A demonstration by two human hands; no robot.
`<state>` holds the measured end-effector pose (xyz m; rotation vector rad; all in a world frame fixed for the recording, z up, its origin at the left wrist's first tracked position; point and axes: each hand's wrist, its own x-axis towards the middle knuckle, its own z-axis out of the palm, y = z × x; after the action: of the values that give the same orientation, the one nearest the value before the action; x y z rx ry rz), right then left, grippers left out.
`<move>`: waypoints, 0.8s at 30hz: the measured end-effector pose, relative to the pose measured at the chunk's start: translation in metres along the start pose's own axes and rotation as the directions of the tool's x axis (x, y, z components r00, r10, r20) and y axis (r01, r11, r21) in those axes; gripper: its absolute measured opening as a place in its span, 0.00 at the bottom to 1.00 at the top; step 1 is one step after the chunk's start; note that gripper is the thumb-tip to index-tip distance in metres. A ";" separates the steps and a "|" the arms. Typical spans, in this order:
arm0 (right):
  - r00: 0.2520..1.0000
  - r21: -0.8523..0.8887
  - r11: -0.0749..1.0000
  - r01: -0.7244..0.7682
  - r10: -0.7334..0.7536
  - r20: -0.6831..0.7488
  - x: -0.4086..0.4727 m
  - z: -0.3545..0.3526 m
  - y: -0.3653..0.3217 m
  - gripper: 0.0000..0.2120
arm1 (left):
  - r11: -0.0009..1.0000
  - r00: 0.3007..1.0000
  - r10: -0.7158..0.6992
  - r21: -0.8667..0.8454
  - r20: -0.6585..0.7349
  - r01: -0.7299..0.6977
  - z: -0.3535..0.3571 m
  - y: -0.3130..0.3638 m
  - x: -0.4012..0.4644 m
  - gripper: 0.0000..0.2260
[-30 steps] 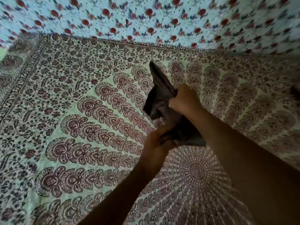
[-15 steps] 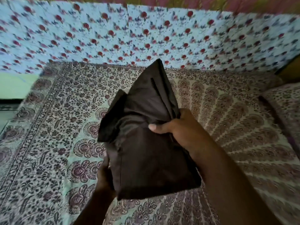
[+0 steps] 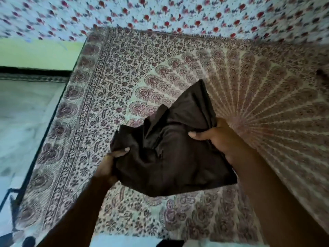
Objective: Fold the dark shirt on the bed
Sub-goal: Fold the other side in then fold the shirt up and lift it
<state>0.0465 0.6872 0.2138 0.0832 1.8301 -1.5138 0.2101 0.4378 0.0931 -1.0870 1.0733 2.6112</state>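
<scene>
Over patterned bedspread (image 3: 178, 56), dark shirt (image 3: 170, 154) held bunched in midair, left hand (image 3: 110, 164) pinching its left edge, right hand (image 3: 219, 138) clamped on the right; best shaken flat and laid down before any fold.

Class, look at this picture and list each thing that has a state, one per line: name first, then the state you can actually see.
Dark shirt: bunched and creased, held up above the bed, not laid flat.
Left hand: closed in a grip on the shirt's left edge.
Right hand: closed in a grip on the shirt's right side, thumb on top.
Bedspread: spread flat over the bed.
</scene>
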 end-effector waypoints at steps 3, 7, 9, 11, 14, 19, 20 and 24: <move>0.999 0.033 0.999 -0.018 0.019 -0.028 -0.013 0.033 0.023 0.14 | 0.999 0.990 0.039 0.035 -0.135 -0.034 -0.048 0.014 -0.028 0.34; 0.997 0.090 0.994 -0.070 0.071 -0.012 -0.027 0.089 0.052 0.16 | 0.996 0.990 0.031 0.086 -0.135 -0.020 -0.106 0.037 -0.064 0.26; 0.996 0.072 0.993 -0.091 0.092 -0.008 -0.029 0.124 0.066 0.15 | 0.987 0.986 0.045 0.159 -0.158 -0.020 -0.139 0.047 -0.075 0.20; 0.994 0.084 0.991 -0.106 0.108 -0.017 -0.027 0.163 0.081 0.14 | 0.968 0.970 0.084 0.250 -0.229 -0.025 -0.176 0.057 -0.081 0.18; 0.988 0.093 0.987 -0.132 0.138 -0.065 -0.021 0.219 0.098 0.13 | 0.939 0.935 0.129 0.344 -0.330 -0.008 -0.227 0.073 -0.087 0.15; 0.976 0.093 0.978 -0.189 0.198 -0.096 -0.003 0.296 0.130 0.36 | 0.882 0.908 0.226 0.470 -0.353 -0.036 -0.306 0.096 -0.088 0.25; 0.975 0.110 0.978 -0.179 0.191 -0.114 0.001 0.309 0.138 0.44 | 0.848 0.903 0.253 0.529 -0.348 -0.034 -0.321 0.099 -0.086 0.28; 0.963 0.170 0.963 -0.209 0.234 -0.137 0.022 0.346 0.168 0.26 | 0.741 0.858 0.345 0.671 -0.381 0.000 -0.360 0.104 -0.074 0.34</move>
<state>0.2838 0.4286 0.0553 0.4789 1.7531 -1.5204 0.4357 0.1374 0.0241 -1.5118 2.0846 1.7791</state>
